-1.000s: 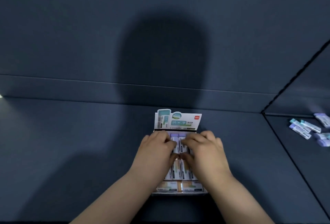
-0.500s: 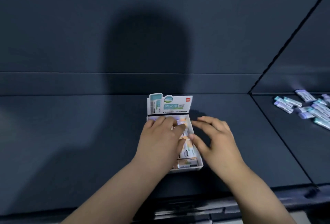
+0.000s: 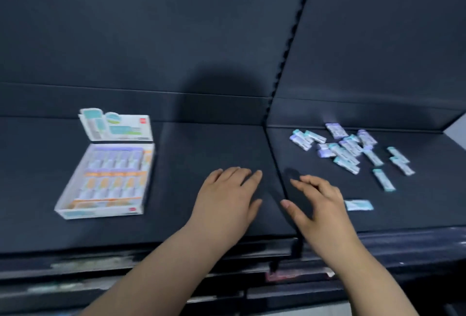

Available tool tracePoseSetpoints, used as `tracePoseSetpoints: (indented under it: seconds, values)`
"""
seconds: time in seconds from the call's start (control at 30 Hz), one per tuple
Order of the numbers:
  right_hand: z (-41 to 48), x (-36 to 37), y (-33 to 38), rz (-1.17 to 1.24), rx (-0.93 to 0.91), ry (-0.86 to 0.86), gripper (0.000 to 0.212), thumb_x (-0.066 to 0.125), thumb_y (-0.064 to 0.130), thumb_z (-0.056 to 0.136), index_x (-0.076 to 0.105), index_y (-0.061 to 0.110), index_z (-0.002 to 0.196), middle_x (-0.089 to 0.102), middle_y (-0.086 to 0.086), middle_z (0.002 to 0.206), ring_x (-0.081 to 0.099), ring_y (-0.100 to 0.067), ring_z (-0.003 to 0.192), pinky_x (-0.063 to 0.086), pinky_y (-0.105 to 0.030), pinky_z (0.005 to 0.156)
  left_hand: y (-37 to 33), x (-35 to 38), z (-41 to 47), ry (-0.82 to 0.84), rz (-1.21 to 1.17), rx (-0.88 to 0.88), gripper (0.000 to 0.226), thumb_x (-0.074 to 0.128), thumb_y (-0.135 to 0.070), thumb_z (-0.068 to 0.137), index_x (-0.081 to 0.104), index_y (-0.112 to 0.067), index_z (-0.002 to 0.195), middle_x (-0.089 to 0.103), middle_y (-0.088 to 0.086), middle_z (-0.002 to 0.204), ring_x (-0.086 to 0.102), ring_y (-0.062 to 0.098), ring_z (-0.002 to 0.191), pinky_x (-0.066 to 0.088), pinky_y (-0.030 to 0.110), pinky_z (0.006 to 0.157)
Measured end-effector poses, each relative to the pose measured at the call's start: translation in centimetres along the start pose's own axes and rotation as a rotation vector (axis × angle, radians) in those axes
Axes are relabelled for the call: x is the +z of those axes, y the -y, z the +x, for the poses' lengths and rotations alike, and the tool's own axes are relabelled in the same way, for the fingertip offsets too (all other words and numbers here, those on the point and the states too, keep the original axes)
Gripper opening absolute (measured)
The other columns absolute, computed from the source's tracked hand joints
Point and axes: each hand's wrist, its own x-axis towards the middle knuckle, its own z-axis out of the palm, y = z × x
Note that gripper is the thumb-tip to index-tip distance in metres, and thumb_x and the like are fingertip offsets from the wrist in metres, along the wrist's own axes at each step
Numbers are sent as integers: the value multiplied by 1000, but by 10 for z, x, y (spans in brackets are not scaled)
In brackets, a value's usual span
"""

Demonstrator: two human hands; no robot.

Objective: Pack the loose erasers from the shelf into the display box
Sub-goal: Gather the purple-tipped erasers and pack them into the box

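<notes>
While the box (image 3: 100, 213) at nine o'clock is mostly filled, many erasers (image 3: 349, 150) are left scattered at two o'clock; left hand (image 3: 227, 197) and right hand (image 3: 321, 201) are held spread, empty.

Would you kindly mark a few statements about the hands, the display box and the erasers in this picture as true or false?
1. The white cardboard display box lies left of the left hand. True.
2. The left hand grips an eraser. False: it holds nothing, fingers straight.
3. The loose teal and lilac wrapped erasers lie right of the seam in the dark shelf. True.
4. The right hand is inside the box. False: the right hand is by the seam, apart from the box.
5. The box is empty. False: rows of packed erasers lie in it.
</notes>
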Motion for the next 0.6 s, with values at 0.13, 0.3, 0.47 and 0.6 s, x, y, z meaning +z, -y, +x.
tracePoseSetpoints:
  seconds: [0.13, 0.3, 0.47, 0.6]
  values:
    - [-7, -31, -65, -34, 50, 42, 45, 69, 31, 79, 60, 16, 121, 50, -2, 125, 39, -22, 120, 23, -23, 102, -57, 17, 14, 7, -8, -24, 53, 76, -39, 67, 64, -20, 115, 68, -3, 106, 65, 18, 100, 50, 36, 86]
    - [5, -45, -95, 3, 30, 92, 42, 66, 27, 82, 59, 17, 122, 48, -1, 128, 36, -19, 121, 20, -18, 99, -77, 24, 20, 25, 8, -76, 51, 76, -36, 69, 64, -17, 115, 68, -2, 105, 65, 18, 98, 50, 34, 82]
    - [44, -47, -105, -14, -21, 75, 37, 58, 21, 88, 56, 14, 125, 49, 0, 128, 36, -20, 121, 24, -19, 100, -69, 29, 37, 20, 46, -103, 50, 76, -35, 69, 65, -16, 114, 68, -2, 103, 65, 19, 96, 51, 33, 78]
    - [94, -43, -117, -100, 17, 53, 33, 53, 10, 88, 60, 11, 120, 55, -7, 125, 41, -29, 120, 34, -32, 103, -57, 30, 54, 32, 61, -93, 51, 78, -34, 67, 66, -14, 112, 69, -2, 101, 66, 20, 93, 52, 33, 75]
